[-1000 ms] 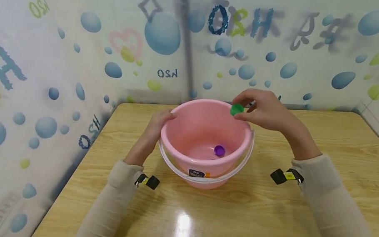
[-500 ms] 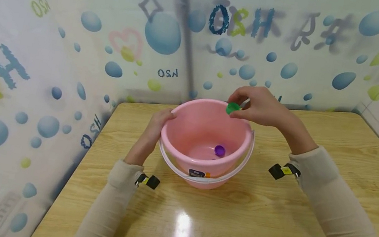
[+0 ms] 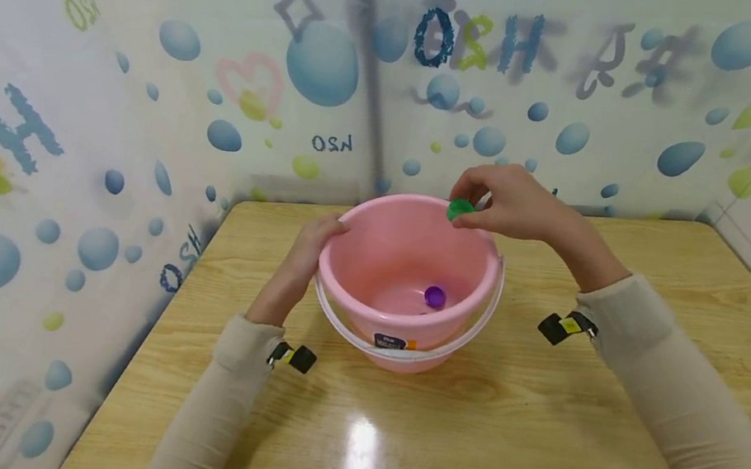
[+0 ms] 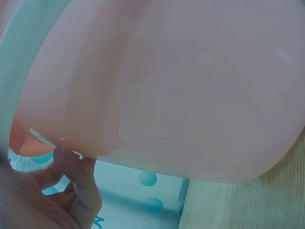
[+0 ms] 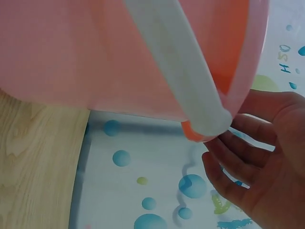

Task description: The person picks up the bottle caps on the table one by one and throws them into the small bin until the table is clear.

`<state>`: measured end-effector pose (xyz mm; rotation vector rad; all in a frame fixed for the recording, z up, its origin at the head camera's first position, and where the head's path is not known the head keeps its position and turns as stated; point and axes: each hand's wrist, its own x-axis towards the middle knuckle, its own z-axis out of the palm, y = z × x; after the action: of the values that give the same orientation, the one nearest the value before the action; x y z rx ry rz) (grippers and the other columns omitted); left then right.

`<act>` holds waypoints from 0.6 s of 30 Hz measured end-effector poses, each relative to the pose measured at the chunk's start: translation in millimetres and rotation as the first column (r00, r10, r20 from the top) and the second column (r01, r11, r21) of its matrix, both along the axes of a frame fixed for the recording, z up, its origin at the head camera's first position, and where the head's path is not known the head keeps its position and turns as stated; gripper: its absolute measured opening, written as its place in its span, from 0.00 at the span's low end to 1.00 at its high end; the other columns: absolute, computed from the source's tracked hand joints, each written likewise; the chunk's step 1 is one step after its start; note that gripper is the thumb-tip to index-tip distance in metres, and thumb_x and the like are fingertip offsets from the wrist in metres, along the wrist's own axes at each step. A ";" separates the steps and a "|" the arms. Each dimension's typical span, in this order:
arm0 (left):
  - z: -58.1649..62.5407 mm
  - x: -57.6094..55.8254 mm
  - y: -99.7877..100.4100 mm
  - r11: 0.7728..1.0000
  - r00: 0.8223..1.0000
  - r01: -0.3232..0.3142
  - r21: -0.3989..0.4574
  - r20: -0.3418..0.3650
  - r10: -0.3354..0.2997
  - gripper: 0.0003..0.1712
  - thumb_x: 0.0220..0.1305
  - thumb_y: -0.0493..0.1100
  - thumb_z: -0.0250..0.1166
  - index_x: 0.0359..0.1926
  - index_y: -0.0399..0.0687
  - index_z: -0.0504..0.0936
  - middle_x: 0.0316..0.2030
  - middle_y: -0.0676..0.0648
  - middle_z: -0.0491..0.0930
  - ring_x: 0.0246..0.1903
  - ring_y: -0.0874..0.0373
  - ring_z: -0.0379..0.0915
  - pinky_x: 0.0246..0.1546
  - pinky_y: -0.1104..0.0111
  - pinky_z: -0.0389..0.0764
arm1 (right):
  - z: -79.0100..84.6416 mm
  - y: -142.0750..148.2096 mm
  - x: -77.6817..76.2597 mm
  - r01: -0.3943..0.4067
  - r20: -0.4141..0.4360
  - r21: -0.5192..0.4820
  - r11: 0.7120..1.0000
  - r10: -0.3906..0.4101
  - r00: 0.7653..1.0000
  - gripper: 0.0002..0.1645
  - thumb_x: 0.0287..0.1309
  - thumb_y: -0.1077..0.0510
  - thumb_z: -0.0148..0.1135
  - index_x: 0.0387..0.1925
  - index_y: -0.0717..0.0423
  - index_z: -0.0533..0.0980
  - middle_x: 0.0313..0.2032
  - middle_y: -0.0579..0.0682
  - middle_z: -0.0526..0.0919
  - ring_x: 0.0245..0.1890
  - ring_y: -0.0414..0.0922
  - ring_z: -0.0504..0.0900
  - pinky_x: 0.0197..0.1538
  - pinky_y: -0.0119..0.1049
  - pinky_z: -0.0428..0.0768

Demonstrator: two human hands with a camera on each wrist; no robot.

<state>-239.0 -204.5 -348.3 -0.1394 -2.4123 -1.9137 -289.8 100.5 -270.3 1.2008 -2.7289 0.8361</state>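
A pink bucket (image 3: 391, 229) stands on the table with its white handle (image 3: 346, 335) hanging down at the front. My left hand (image 3: 304, 255) grips the left side of its rim; in the left wrist view the bent fingers (image 4: 78, 174) meet the rim. Over the far right part of the rim, my right hand (image 3: 513, 203) pinches a small round green cap (image 3: 458, 211) between thumb and fingers. A similar purple cap (image 3: 435, 297) lies inside at the bottom of the bucket. In the right wrist view the bucket wall hides the green cap.
The wood-grain table (image 3: 496, 449) stretches to the front and right of the bucket. A patterned curtain wall (image 3: 398, 104) rises close behind the table and along its left side. Black wrist straps with small blocks (image 3: 558, 329) sit on both sleeves.
My right hand has moved slightly left and up, bringing the green cap further in over the bucket's rim. The left hand, bucket and purple cap have stayed put.
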 end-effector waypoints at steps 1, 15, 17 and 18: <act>0.0 0.1 -0.3 1.000 1.000 0.000 -0.002 0.003 0.000 0.20 0.64 0.48 0.51 0.45 0.37 0.80 0.30 0.50 0.79 0.26 0.64 0.76 0.31 0.75 0.76 | 1.3 -0.7 -0.3 -0.001 -0.002 0.011 1.000 0.001 1.000 0.13 0.52 0.53 0.70 0.40 0.51 0.80 0.36 0.45 0.83 0.39 0.41 0.81 0.44 0.39 0.84; -0.5 -1.2 -1.2 1.000 1.000 0.000 0.004 0.012 0.000 0.19 0.65 0.48 0.52 0.42 0.37 0.79 0.25 0.51 0.78 0.21 0.65 0.74 0.26 0.75 0.75 | 19.6 -17.9 2.7 -0.073 -0.014 0.115 0.991 0.075 0.997 0.15 0.52 0.52 0.71 0.41 0.50 0.79 0.37 0.44 0.82 0.39 0.42 0.78 0.43 0.37 0.82; -1.1 -1.6 -1.2 1.000 1.000 0.005 0.008 0.013 -0.005 0.19 0.65 0.48 0.52 0.42 0.36 0.79 0.24 0.51 0.78 0.21 0.65 0.75 0.26 0.75 0.75 | 21.8 -21.6 2.7 -0.079 -0.018 0.137 0.987 0.082 0.996 0.14 0.52 0.52 0.70 0.41 0.50 0.79 0.36 0.44 0.82 0.39 0.42 0.78 0.43 0.37 0.82; -1.4 -1.7 -1.1 1.000 1.000 0.005 0.010 0.014 -0.005 0.20 0.65 0.48 0.52 0.42 0.36 0.79 0.24 0.51 0.78 0.21 0.64 0.75 0.26 0.75 0.75 | 23.0 -23.3 3.0 -0.083 -0.015 0.145 0.986 0.086 0.996 0.15 0.52 0.52 0.71 0.41 0.50 0.79 0.36 0.43 0.82 0.39 0.41 0.78 0.43 0.37 0.82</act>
<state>-240.7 -205.6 -349.6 -0.1323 -2.4132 -1.9344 -286.8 77.2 -247.3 1.3516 -2.7800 0.6381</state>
